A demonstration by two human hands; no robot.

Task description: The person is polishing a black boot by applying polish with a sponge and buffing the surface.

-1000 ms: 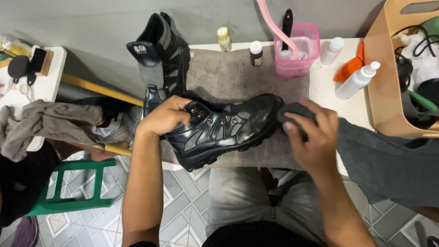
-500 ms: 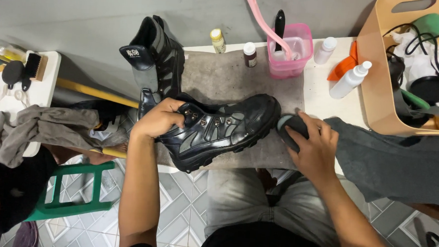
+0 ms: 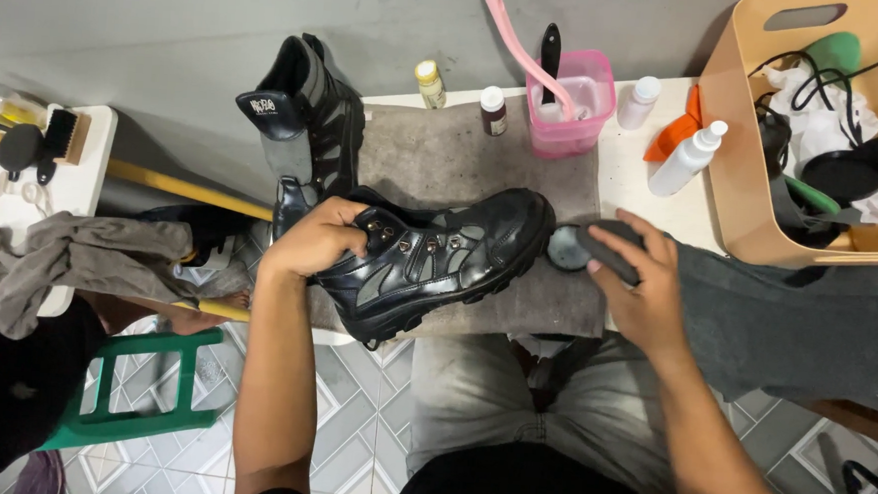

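Observation:
A black lace-up boot (image 3: 448,263) lies on its side on a grey towel (image 3: 444,157) spread over the small table. My left hand (image 3: 314,240) grips the boot at its ankle opening. My right hand (image 3: 642,283) is just right of the boot's toe, closed around a dark applicator brush (image 3: 609,248). The brush's end rests at a small round open tin (image 3: 565,250) beside the toe. The second black boot (image 3: 310,120) stands upright at the table's back left corner.
At the back stand a pink tub (image 3: 576,109) with brushes, two small bottles (image 3: 493,110) and white bottles (image 3: 689,160). A tan basket (image 3: 738,183) of cords and cloths sits right. A grey cloth (image 3: 786,315) drapes below it. Another person holds a grey rag (image 3: 68,258) at left, above a green stool (image 3: 140,402).
My right hand has drawn the applicator off the boot's toe and moved right, uncovering the round tin. My left hand keeps its hold on the boot.

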